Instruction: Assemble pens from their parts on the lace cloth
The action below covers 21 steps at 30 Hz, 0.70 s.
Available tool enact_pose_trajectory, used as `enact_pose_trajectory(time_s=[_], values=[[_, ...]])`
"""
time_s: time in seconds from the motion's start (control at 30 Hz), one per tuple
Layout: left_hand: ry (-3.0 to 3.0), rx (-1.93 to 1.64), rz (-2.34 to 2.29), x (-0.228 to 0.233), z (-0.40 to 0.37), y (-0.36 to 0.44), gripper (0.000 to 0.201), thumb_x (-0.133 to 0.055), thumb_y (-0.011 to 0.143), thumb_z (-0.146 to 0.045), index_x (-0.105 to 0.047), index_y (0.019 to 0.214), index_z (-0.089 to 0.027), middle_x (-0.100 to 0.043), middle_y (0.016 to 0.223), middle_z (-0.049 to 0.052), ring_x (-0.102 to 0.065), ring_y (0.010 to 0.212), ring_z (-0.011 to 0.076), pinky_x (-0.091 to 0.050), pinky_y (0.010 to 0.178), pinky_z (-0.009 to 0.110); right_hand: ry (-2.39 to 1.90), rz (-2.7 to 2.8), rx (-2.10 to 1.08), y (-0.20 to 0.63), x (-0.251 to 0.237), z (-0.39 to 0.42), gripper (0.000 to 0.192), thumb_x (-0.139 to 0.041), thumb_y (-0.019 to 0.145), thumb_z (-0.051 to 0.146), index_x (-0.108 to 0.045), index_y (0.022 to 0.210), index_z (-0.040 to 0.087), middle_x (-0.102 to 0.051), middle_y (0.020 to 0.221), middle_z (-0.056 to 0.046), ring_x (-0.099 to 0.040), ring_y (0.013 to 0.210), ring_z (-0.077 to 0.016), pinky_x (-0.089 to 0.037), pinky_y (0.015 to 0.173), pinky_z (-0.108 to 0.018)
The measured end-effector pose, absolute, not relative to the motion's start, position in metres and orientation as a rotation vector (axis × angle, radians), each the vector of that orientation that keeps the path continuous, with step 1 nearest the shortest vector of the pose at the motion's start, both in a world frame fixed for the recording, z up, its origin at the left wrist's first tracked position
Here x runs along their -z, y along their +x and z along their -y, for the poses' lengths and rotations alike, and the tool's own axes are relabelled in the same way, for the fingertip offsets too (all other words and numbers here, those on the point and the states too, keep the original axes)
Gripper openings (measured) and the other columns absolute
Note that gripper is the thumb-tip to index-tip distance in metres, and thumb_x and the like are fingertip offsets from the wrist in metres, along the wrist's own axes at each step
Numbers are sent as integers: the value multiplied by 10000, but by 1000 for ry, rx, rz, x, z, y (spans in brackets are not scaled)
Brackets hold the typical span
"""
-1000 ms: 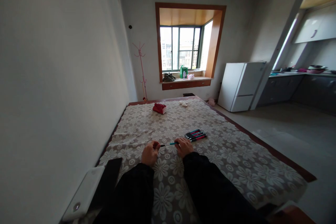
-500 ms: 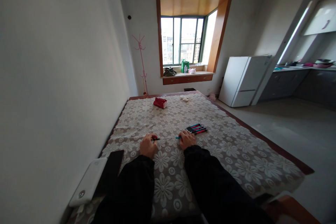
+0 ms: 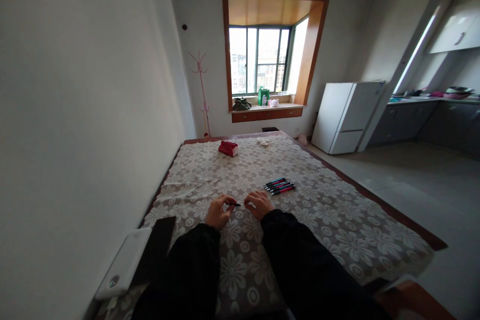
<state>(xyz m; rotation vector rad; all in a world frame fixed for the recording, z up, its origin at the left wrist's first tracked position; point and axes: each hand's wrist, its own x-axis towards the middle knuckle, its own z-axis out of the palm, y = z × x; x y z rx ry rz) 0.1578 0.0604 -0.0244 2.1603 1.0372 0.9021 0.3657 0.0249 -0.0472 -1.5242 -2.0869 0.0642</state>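
My left hand (image 3: 219,211) pinches a short dark pen part (image 3: 234,204), whose thin tip points right. Close by on the right, my right hand (image 3: 259,204) has its thumb and fingers pressed together, facing that tip across a small gap. Whatever is between the right fingertips is too small or hidden to make out. Just beyond the right hand, several pens (image 3: 279,186) in blue, red and black lie side by side on the patterned tablecloth (image 3: 232,267).
A red tissue pack (image 3: 228,148) and a small white item (image 3: 263,143) lie farther back. At the left, a white device (image 3: 123,262) rests beside a dark flat object (image 3: 154,250) along the wall. A white fridge (image 3: 343,117) stands beyond the table's right side.
Both hands have come closer together and slightly nearer to me. The blue piece that showed at my right fingertips is no longer visible. The row of pens stays put.
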Motion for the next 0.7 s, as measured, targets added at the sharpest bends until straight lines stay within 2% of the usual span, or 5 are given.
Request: enact_pose_trajectory(time_s=[0.13,0.43,0.57,0.7], values=[[2163,-934,-1023,23,-60,157,163,-573,756,-181,-683,871,-217,-669,901,26,-591,891,166,-457,847,286,-1609,2009,-60,366,46,-25,72,-572,823,183,-627,837,228,-642,888,-7,-537,933,-165,-326,867,-298],[2104,-1062,-1225,35,-71,152,156,-559,764,-205,-667,877,-204,-675,906,25,-601,861,159,-450,812,275,-1767,1939,-115,369,46,-27,107,-553,795,162,-631,844,216,-635,907,-22,-541,922,-178,-334,826,-299],[2078,-983,-1345,39,-74,150,157,-578,789,-278,-652,907,-206,-687,902,25,-608,841,157,-432,785,269,-1712,2025,-120,368,49,-27,86,-587,799,195,-654,839,230,-644,899,-13,-542,934,-179,-338,836,-303],[2231,-813,-1351,37,-71,151,126,-621,765,-273,-653,868,-207,-679,871,24,-594,882,170,-398,803,272,-1601,2127,-135,366,50,-27,73,-613,821,249,-683,841,246,-650,905,-11,-545,934,-177,-349,863,-303]])
